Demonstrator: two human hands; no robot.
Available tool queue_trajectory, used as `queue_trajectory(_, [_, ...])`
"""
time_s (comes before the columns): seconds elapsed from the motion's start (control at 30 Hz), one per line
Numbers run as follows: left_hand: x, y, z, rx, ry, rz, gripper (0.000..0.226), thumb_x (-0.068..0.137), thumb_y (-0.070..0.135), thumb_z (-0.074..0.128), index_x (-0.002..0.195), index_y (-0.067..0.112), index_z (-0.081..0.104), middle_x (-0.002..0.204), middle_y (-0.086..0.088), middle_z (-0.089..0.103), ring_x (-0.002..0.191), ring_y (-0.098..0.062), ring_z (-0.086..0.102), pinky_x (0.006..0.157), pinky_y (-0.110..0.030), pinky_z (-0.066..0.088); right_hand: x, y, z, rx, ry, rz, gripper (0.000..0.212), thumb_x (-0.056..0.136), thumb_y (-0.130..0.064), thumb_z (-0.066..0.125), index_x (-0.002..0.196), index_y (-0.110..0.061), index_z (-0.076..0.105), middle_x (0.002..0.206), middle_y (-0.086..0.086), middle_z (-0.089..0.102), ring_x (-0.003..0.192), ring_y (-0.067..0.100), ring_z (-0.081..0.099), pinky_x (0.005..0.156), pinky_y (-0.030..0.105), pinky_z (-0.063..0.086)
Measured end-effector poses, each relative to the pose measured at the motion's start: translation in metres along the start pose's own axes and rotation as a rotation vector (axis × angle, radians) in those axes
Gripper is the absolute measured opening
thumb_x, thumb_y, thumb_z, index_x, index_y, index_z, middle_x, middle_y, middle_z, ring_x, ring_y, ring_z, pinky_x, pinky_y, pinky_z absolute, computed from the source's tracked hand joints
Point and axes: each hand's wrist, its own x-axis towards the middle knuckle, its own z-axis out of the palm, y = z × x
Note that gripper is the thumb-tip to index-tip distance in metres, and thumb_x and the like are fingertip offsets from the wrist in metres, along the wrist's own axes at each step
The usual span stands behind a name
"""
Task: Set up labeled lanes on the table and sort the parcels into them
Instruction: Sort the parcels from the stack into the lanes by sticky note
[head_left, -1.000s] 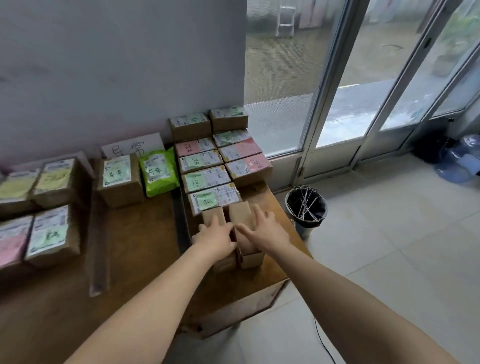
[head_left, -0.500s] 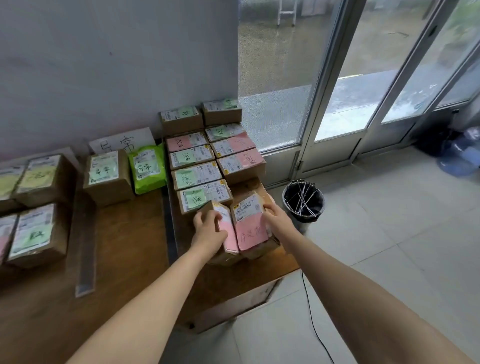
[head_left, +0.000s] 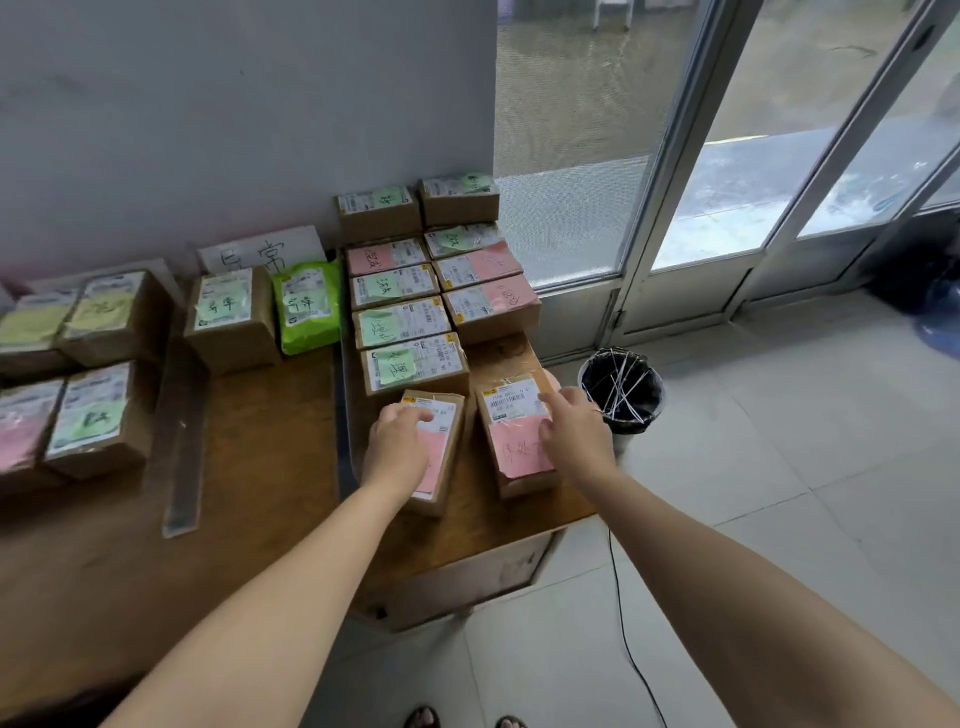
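Two brown parcels with pink notes lie flat at the near end of the right-hand lanes on the wooden table (head_left: 270, 530). My left hand (head_left: 397, 447) rests on top of the left parcel (head_left: 441, 452), fingers laid over its label. My right hand (head_left: 574, 431) touches the right parcel (head_left: 511, 441) along its right side, fingers spread. Behind them run two rows of parcels with green and pink notes (head_left: 400, 322), reaching back to the wall.
A handwritten paper sign (head_left: 260, 254) leans on the wall above a boxed parcel (head_left: 228, 317) and a green bag parcel (head_left: 306, 306). More parcels (head_left: 88, 415) sit far left, beside a metal ruler (head_left: 182, 441). A black bin (head_left: 621, 389) stands right of the table edge.
Both parcels stood on edge under my hands, then tipped over. They now lie flat, labels up, a little apart, with my hands still on them.
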Motion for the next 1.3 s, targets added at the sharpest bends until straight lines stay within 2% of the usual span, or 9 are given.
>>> queue_trajectory(0.13, [-0.003, 0.0, -0.011, -0.018, 0.05, -0.004, 0.037, 0.099, 0.006, 0.032, 0.124, 0.013, 0.057, 0.133, -0.008, 0.046, 0.094, -0.015, 0.047, 0.059, -0.017, 0.035, -0.012, -0.02, -0.003, -0.22, 0.005, -0.172, 0.038, 0.098, -0.036, 0.043, 0.135, -0.03, 0.05, 0.154, 0.007, 0.03, 0.134, 0.035, 0.037, 0.102, 0.045, 0.041])
queue_trajectory(0.27, [-0.011, 0.0, -0.007, -0.026, -0.001, -0.063, 0.038, 0.099, 0.008, 0.033, 0.131, 0.016, 0.052, 0.138, -0.009, 0.042, 0.102, -0.022, 0.052, 0.08, -0.032, 0.05, -0.017, -0.032, 0.008, -0.156, -0.255, -0.081, 0.053, 0.089, -0.055, 0.053, 0.138, -0.039, 0.036, 0.159, 0.002, 0.005, 0.142, 0.04, 0.017, 0.105, 0.058, 0.033])
queue_trajectory(0.37, [-0.018, -0.001, 0.0, 0.081, -0.081, -0.098, 0.058, 0.092, 0.012, 0.051, 0.146, 0.022, 0.031, 0.145, -0.01, 0.031, 0.125, -0.03, 0.039, 0.105, -0.038, 0.038, -0.018, -0.028, 0.016, -0.091, -0.33, -0.025, 0.084, 0.079, -0.056, 0.066, 0.146, -0.044, 0.017, 0.16, -0.001, -0.012, 0.142, 0.042, 0.014, 0.104, 0.055, 0.037])
queue_trajectory(0.5, [-0.026, -0.007, 0.008, 0.151, -0.129, -0.189, 0.095, 0.082, 0.033, 0.069, 0.15, 0.029, 0.003, 0.146, -0.009, 0.023, 0.131, -0.032, 0.029, 0.105, -0.042, 0.033, -0.016, -0.021, 0.018, -0.041, -0.297, -0.02, 0.088, 0.077, -0.054, 0.069, 0.146, -0.045, 0.016, 0.159, 0.002, -0.013, 0.14, 0.044, 0.02, 0.105, 0.051, 0.039])
queue_trajectory(0.7, [-0.025, -0.002, 0.02, 0.221, -0.133, -0.245, 0.112, 0.077, 0.05, 0.072, 0.149, 0.029, -0.012, 0.144, -0.012, 0.022, 0.129, -0.033, 0.032, 0.101, -0.043, 0.037, -0.02, -0.01, 0.021, 0.092, -0.177, 0.048, 0.106, 0.071, -0.059, 0.073, 0.151, -0.037, 0.007, 0.155, 0.011, 0.012, 0.134, 0.035, 0.037, 0.102, 0.044, 0.041])
queue_trajectory(0.87, [-0.027, 0.017, 0.022, 0.243, -0.068, -0.184, 0.102, 0.076, 0.046, 0.07, 0.148, 0.029, -0.001, 0.142, -0.012, 0.023, 0.126, -0.034, 0.034, 0.102, -0.043, 0.035, -0.022, -0.006, 0.016, 0.063, -0.092, 0.038, 0.094, 0.071, -0.052, 0.07, 0.147, -0.03, 0.02, 0.139, 0.014, 0.032, 0.124, 0.035, 0.042, 0.098, 0.043, 0.045])
queue_trajectory(1.0, [-0.028, 0.033, 0.001, 0.14, 0.07, -0.076, 0.094, 0.075, 0.045, 0.069, 0.146, 0.028, 0.011, 0.14, -0.009, 0.025, 0.121, -0.032, 0.037, 0.096, -0.039, 0.039, -0.022, -0.019, -0.004, 0.235, 0.05, 0.004, 0.074, 0.072, -0.047, 0.069, 0.133, -0.027, 0.033, 0.127, 0.011, 0.037, 0.112, 0.034, 0.048, 0.091, 0.046, 0.049])
queue_trajectory(1.2, [-0.03, 0.025, -0.074, 0.041, 0.335, 0.063, 0.087, 0.074, 0.044, 0.071, 0.144, 0.026, 0.023, 0.138, -0.01, 0.032, 0.119, -0.031, 0.041, 0.097, -0.038, 0.041, -0.023, -0.089, -0.03, 0.324, 0.208, -0.168, 0.076, 0.081, -0.045, 0.069, 0.141, -0.026, 0.028, 0.14, 0.012, 0.029, 0.119, 0.032, 0.044, 0.092, 0.039, 0.045])
queue_trajectory(1.3, [-0.043, -0.005, -0.123, 0.043, 0.472, 0.072, 0.084, 0.075, 0.044, 0.072, 0.142, 0.025, 0.025, 0.137, -0.011, 0.033, 0.118, -0.028, 0.041, 0.092, -0.034, 0.042, -0.031, -0.151, -0.022, 0.351, 0.218, -0.252, 0.078, 0.08, -0.047, 0.068, 0.143, -0.029, 0.026, 0.145, 0.011, 0.025, 0.125, 0.035, 0.04, 0.098, 0.046, 0.046])
